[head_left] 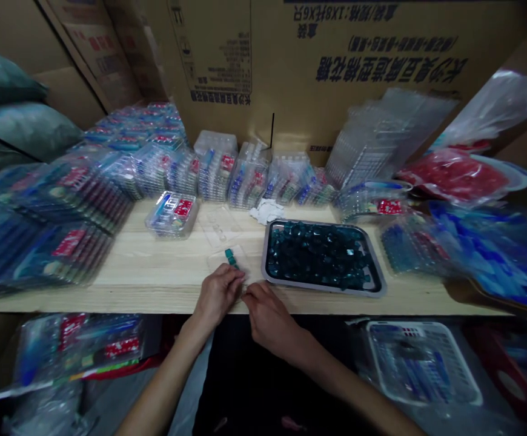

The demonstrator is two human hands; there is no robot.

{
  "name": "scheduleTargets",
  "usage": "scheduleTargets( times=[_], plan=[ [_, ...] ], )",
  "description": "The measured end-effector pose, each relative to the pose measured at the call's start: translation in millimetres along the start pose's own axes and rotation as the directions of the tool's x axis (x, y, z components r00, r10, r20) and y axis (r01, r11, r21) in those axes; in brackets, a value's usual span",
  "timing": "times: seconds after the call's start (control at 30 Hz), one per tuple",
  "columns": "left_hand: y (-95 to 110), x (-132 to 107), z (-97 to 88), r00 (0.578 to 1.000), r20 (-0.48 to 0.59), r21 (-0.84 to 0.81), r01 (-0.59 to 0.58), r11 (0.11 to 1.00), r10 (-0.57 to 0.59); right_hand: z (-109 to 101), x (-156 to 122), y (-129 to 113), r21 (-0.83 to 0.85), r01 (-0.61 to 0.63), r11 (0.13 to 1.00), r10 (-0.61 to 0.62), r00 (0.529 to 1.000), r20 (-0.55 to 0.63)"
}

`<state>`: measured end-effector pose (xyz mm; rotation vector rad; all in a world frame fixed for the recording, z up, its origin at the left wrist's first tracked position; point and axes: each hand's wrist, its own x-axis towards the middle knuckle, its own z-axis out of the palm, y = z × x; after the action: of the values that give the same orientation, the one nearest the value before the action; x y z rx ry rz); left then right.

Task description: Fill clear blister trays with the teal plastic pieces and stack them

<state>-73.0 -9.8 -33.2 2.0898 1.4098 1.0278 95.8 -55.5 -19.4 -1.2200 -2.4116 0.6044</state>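
At the front edge of the table, my left hand [220, 292] is closed in a pinch, thumb against fingers. Close beside it, my right hand [267, 312] also has its fingertips pressed together. What the fingers hold, if anything, is too small and blurred to make out. Just beyond the left fingertips, a short row of teal cubes [230, 257] sits on what looks like thin clear plastic. To the right of the hands is a grey-rimmed tray [379, 286] full of dark teal, glossy pieces [315, 254].
A clear packed box [172, 215] with a red label stands left of centre. Crumpled white paper [267, 211] lies behind the tray. Stacked packed boxes [72, 242] crowd the left; blue packets [495, 254] lie right. A large carton [263, 66] walls the back. A white basket [422, 363] sits below.
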Motion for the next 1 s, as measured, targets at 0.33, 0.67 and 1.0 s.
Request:
scheduleTargets(
  times=[0.33, 0.67, 1.0],
  plan=[
    [-11.4, -9.2, 1.1, 0.996, -0.054, 0.104, -0.059, 0.993, 0.065, -8.8, -2.2, -1.6, 0.035, -0.03, 0.999, 0.03, 1.0, -0.006],
    [-12.6, -15.0, 12.9, 0.981, -0.063, 0.165, -0.171, 0.971, 0.184, -24.7, 6.3, 20.1, -0.012, -0.111, 0.994, 0.108, 0.983, -0.151],
    [27.1, 24.2, 14.2, 0.987, -0.162, -0.064, 0.013, 0.998, -0.023, -73.1, 28.7, 84.3, -0.281, -0.42, 0.863, 0.295, 0.87, -0.395]
  ],
)
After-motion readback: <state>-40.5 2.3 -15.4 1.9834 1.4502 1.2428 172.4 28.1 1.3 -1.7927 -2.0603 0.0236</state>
